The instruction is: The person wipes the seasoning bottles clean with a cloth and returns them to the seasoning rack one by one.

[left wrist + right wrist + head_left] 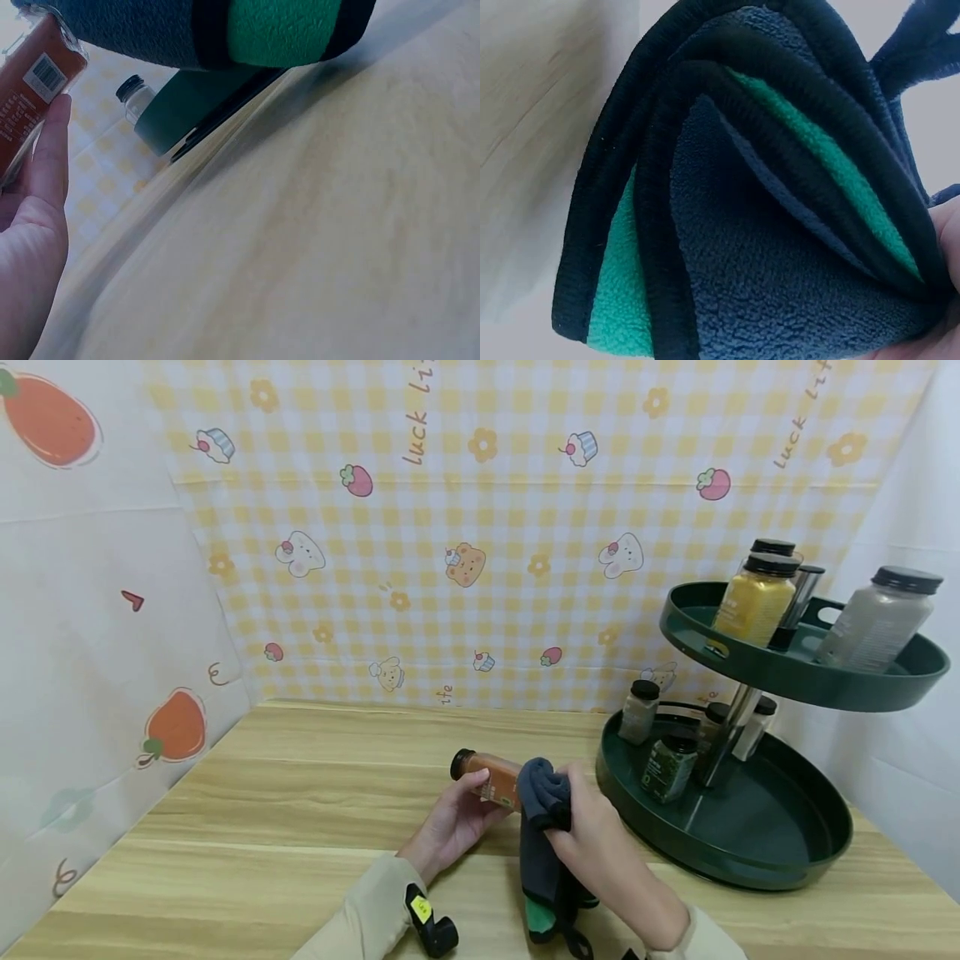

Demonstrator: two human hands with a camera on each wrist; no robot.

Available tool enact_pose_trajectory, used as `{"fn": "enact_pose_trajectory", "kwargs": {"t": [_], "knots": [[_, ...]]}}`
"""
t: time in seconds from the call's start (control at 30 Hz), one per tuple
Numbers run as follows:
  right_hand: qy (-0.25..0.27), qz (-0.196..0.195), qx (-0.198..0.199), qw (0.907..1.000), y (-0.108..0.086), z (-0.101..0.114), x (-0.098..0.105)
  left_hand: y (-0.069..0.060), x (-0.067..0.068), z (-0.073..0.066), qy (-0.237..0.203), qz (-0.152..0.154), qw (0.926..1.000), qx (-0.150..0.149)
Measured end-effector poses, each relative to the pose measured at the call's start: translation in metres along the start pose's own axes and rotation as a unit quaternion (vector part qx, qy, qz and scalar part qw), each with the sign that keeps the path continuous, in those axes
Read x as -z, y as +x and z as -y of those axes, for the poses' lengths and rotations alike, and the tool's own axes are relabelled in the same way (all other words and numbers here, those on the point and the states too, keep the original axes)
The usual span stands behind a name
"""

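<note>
My left hand (459, 823) grips a clear spice jar (497, 781) of orange-brown powder, tilted on its side with its black lid to the left. A barcode label shows on the jar (45, 75) in the left wrist view. In my right hand (600, 843) is a bunched grey and green cloth (542, 852), pressed against the jar's right end. The cloth (780, 247) hangs in folds with dark edging and fills much of the right wrist view. The jar's bottom end is hidden behind the cloth in the head view.
To the right stands a two-tier dark green round rack (787, 847). Its upper tray (806, 675) carries a yellow jar (756, 602), a grey-white jar (877, 620) and others. Several small jars, including one with green flakes (669, 770), stand on the lower tray. A patterned cloth backdrop (480, 518) hangs behind.
</note>
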State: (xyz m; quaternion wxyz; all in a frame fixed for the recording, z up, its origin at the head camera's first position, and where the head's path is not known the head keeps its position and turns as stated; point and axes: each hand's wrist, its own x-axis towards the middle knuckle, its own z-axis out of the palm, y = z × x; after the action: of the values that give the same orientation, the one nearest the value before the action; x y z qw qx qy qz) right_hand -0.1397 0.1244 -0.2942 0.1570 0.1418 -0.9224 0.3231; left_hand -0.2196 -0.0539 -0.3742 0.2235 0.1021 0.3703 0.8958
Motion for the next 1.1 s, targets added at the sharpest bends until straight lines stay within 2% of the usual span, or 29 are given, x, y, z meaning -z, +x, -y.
{"fn": "enact_pose_trajectory", "kwargs": {"t": [0.37,0.77,1.1], "knots": [[-0.012,0.003,-0.042,0.999,0.008,-0.02,-0.002,-0.001,-0.001,0.0,0.014,0.0,0.9999,0.004],[0.007,0.017,-0.013,0.9997,-0.001,0.005,0.002,0.001,0.0,0.001,0.009,-0.006,0.9999,-0.006],[-0.026,-0.004,-0.017,0.9995,0.002,-0.006,0.0,-0.001,0.0,0.001,-0.002,0.006,1.0,0.0]]}}
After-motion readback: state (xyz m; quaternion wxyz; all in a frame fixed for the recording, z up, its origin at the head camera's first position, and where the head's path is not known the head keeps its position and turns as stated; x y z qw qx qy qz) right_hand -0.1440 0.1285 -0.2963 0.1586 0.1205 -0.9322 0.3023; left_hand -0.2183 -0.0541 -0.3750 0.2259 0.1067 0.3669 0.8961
